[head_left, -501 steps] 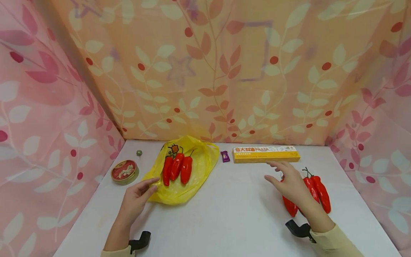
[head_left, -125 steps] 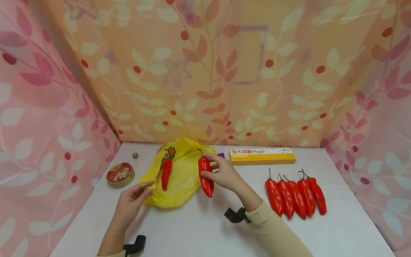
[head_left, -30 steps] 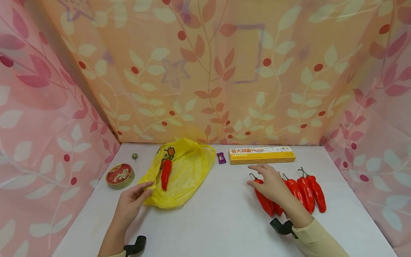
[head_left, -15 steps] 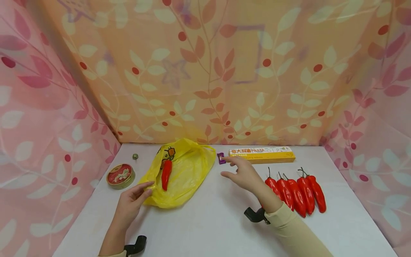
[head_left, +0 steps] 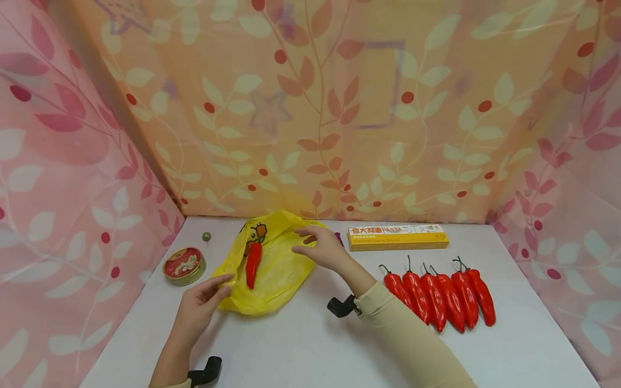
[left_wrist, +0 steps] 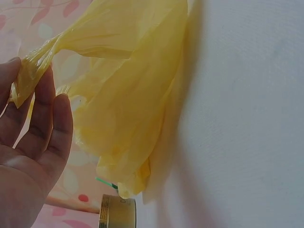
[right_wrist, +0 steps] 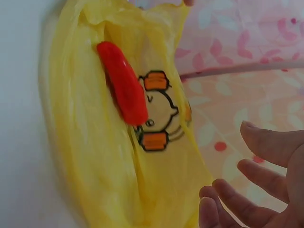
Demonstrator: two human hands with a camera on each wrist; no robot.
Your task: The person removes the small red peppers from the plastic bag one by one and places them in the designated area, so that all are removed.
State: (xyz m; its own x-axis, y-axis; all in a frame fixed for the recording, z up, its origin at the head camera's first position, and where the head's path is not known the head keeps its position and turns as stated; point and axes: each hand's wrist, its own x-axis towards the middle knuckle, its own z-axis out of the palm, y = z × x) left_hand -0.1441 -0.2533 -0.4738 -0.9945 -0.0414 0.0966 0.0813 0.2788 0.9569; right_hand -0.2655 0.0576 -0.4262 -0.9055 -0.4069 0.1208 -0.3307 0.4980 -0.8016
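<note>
A yellow plastic bag (head_left: pixel 286 275) with a cartoon print lies opened out on the table. One red chili pepper (head_left: pixel 253 265) rests on it, near the print; the right wrist view shows the same pepper (right_wrist: pixel 122 83) up close. My left hand (head_left: pixel 199 307) pinches the bag's near left edge between thumb and fingers, and in the left wrist view the bunched plastic (left_wrist: pixel 35 71) stands up from that pinch. Above the bag's right side hovers my right hand (head_left: pixel 324 249), fingers spread, holding nothing. Several red chili peppers (head_left: pixel 448 302) lie in a row at the right.
A yellow and white pasta box (head_left: pixel 398 238) stands behind the peppers. Left of the bag are a round red-topped tin (head_left: pixel 184 265) and a small green lollipop (head_left: pixel 206 236). A purple-wrapped candy (head_left: pixel 339 237) is partly hidden by my right hand. Floral cloth walls enclose the table.
From the bag, peppers have gone one by one to the row at right. My right hand let another go there, then swung back left over the bag. The left hand kept its pinch.
</note>
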